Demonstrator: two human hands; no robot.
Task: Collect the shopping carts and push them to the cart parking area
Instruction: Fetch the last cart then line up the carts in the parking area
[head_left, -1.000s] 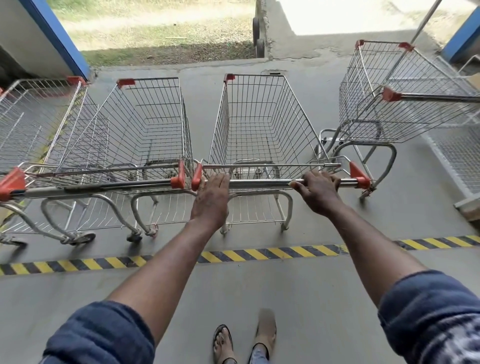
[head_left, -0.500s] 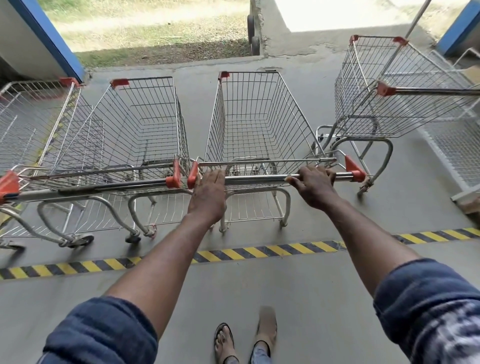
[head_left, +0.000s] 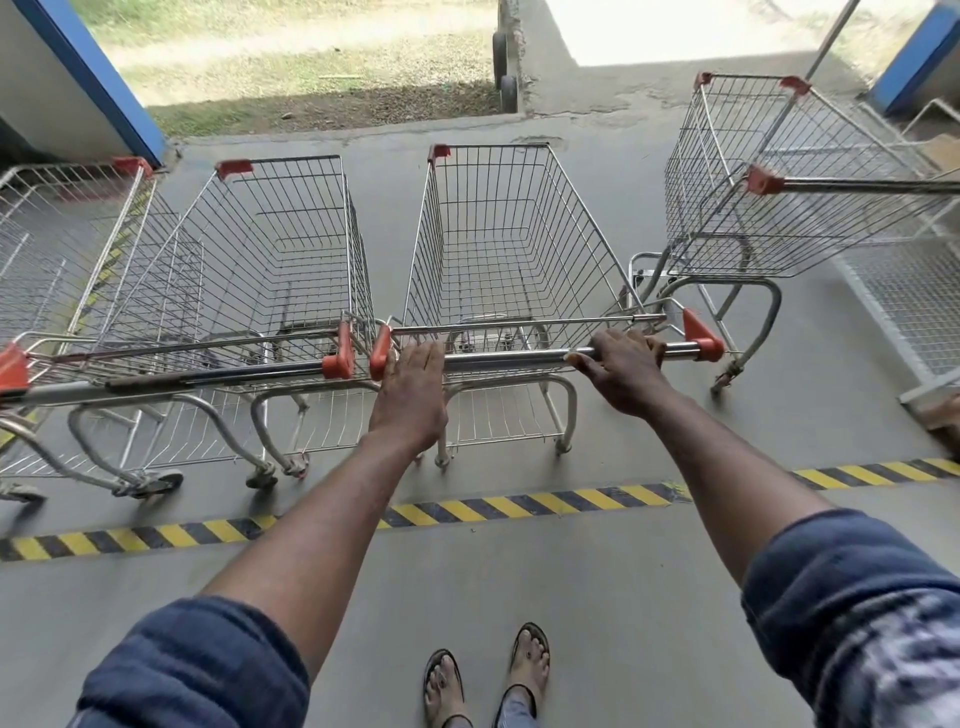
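A wire shopping cart (head_left: 509, 234) with red corner caps stands straight ahead on the grey concrete floor. Both of my hands are on its steel handle (head_left: 509, 359). My left hand (head_left: 410, 395) lies over the bar near its left red end cap, fingers wrapped over the top. My right hand (head_left: 623, 374) grips the bar near the right end cap, thumb stretched along it. The cart's basket is empty. Its rear wheels sit just past the striped line.
A second cart (head_left: 270, 260) stands parked side by side on the left, handles nearly touching, with a third cart (head_left: 52, 249) beyond it. Another cart (head_left: 753, 208) stands turned sideways at the right, next to a mesh panel (head_left: 914, 312). Yellow-black tape (head_left: 519, 506) crosses the floor.
Hardly anything differs. Both hands stay at the same spots on the handle, and the cart keeps its place beside the left cart; only the view shifts slightly.
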